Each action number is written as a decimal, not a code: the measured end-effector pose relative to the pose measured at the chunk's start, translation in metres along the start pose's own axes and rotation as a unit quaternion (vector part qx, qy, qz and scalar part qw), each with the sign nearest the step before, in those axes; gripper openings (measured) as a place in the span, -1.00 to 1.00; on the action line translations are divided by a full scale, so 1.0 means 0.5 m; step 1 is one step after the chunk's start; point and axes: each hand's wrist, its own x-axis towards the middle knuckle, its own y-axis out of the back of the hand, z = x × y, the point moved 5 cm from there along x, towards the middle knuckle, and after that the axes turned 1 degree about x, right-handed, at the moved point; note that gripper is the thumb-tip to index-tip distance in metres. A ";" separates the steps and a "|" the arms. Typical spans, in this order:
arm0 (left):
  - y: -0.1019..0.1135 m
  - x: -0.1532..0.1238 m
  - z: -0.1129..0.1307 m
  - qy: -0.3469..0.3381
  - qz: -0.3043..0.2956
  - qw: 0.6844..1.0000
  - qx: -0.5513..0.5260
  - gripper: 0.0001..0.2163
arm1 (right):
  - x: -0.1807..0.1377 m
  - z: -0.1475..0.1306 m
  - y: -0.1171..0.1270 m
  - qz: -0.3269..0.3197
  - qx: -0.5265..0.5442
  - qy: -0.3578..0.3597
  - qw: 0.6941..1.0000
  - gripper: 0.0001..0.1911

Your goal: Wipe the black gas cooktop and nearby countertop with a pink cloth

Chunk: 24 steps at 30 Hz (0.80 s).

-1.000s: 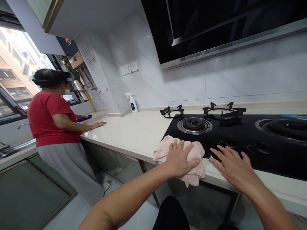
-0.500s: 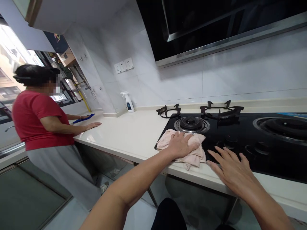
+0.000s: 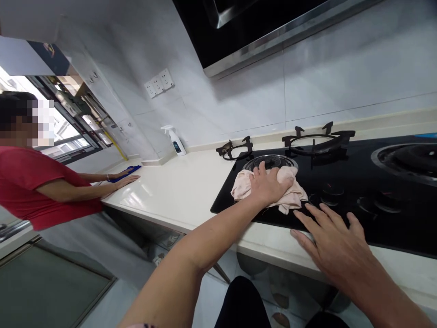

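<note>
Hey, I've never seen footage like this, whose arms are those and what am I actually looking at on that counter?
The view comes from one camera worn on a person's head, looking forward and down, so the two bare arms are that person's own. The left hand presses a pale pink cloth flat on the black glass stovetop, beside the near burner. The right hand rests open, fingers spread, at the stovetop's front edge and holds nothing. Two loose pan supports and a spray bottle stand further back on the cream counter. At the left another person in a red top leans on the counter.
</note>
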 end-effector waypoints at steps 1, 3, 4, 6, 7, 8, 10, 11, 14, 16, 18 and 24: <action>0.000 0.004 0.003 0.001 0.012 1.000 0.001 -0.32 | 0.001 -0.001 0.001 0.000 0.000 0.000 1.000 -0.45; 0.000 0.010 0.007 0.002 0.022 1.000 0.006 -0.34 | 0.003 -0.002 0.002 -0.004 -0.001 0.000 1.000 -0.46; 0.001 0.012 0.009 0.003 0.020 1.000 0.010 -0.34 | 0.003 -0.003 0.001 -0.008 -0.002 -0.002 1.000 -0.47; 0.002 0.011 0.013 0.000 0.011 1.000 0.016 -0.33 | 0.002 -0.002 -0.002 -0.020 -0.002 -0.008 1.000 -0.48; 0.003 0.008 0.014 -0.003 0.005 1.000 0.018 -0.32 | 0.001 -0.001 -0.005 -0.027 0.001 -0.013 1.000 -0.48; 0.003 0.004 0.016 -0.005 -0.002 1.000 0.018 -0.32 | 0.001 0.001 -0.008 -0.034 0.006 -0.019 0.999 -0.48; 0.005 -0.012 0.018 -0.014 -0.017 1.000 0.015 -0.31 | 0.002 0.007 -0.012 -0.046 0.027 -0.037 0.998 -0.47; 0.007 -0.023 0.019 -0.023 -0.025 0.999 0.014 -0.31 | 0.003 0.011 -0.014 -0.051 0.044 -0.047 0.997 -0.47; 0.018 -0.073 0.022 -0.069 -0.044 0.997 0.008 -0.31 | 0.006 0.026 -0.020 -0.065 0.106 -0.073 0.990 -0.50; 0.030 -0.118 0.019 -0.105 -0.046 0.993 0.002 -0.32 | 0.008 0.037 -0.025 -0.067 0.131 -0.095 0.985 -0.53; 0.044 -0.168 0.009 -0.142 -0.035 0.989 -0.002 -0.33 | 0.009 0.047 -0.028 -0.051 0.138 -0.123 0.981 -0.54; 0.083 -0.270 -0.082 -0.184 -0.028 0.982 -0.012 -0.34 | 0.007 0.037 -0.020 -0.057 0.108 -0.081 0.989 -0.42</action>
